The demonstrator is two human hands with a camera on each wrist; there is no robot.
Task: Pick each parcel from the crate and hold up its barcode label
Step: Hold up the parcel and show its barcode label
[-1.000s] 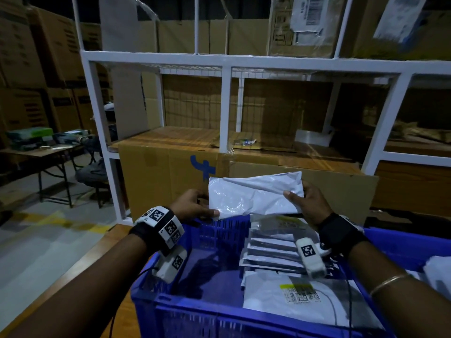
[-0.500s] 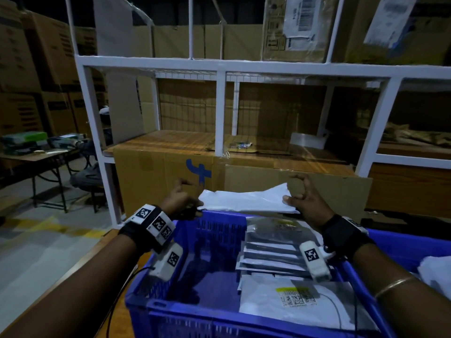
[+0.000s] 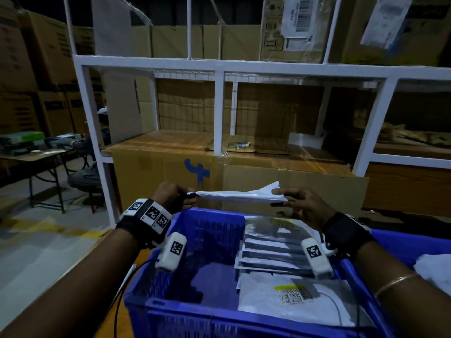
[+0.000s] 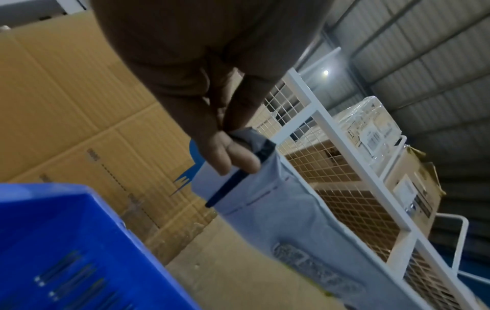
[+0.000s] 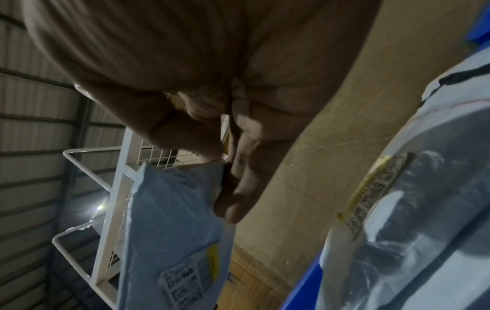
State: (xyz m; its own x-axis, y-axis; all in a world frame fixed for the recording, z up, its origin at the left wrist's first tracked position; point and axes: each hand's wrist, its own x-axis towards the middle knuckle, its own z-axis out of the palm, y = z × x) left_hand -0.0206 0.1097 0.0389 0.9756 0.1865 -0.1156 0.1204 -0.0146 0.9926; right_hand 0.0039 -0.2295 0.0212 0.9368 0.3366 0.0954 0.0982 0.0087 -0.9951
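Note:
A flat white plastic parcel (image 3: 238, 195) hangs nearly level above the far rim of the blue crate (image 3: 210, 230). My left hand (image 3: 174, 197) pinches its left end, and my right hand (image 3: 290, 202) pinches its right end. Its barcode label (image 5: 189, 274) with a yellow strip faces downward in the right wrist view. In the left wrist view my left hand's fingers (image 4: 233, 157) curl over the parcel (image 4: 278, 209) edge by a dark seal strip. Several more parcels (image 3: 273, 254) lie stacked in the crate. The nearest one (image 3: 295, 298) shows a barcode label.
A white metal rack (image 3: 218, 113) with cardboard boxes stands right behind the crate. A large carton (image 3: 170, 172) with a blue logo sits on the floor under it. A table (image 3: 36, 154) with clutter is far left. Another white parcel (image 3: 436, 272) lies at the right edge.
The parcel has tipped from facing me, blank side up, to nearly flat and edge-on. Both hands stayed on its ends and rose slightly above the crate rim.

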